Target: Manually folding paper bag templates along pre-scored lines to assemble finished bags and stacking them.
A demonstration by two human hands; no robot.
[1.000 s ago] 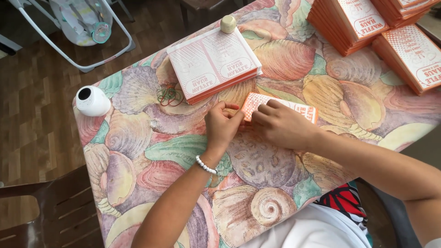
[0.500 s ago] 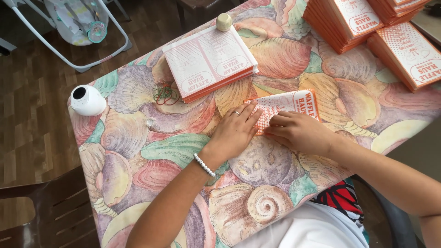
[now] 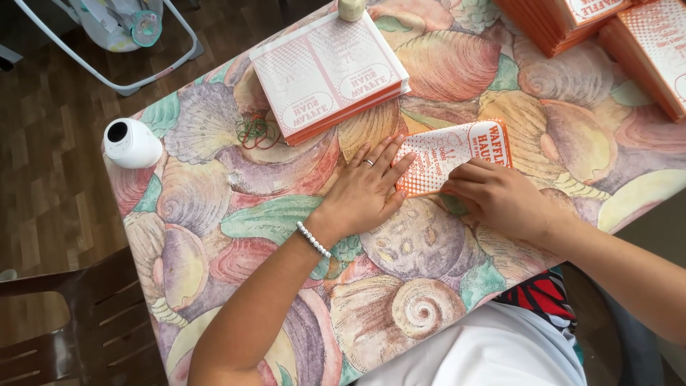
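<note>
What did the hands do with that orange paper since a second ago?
The left hand went from pinching the orange-and-white paper piece to lying flat on its left end. The right hand slid down to its lower edge. The stack of flat sheets and the white round device stayed put.

A folded paper piece lies on the table, paper stack behind it.

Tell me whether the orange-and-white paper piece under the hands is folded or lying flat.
Flat: the paper piece lies against the table, pressed by the left hand and right hand.
</note>
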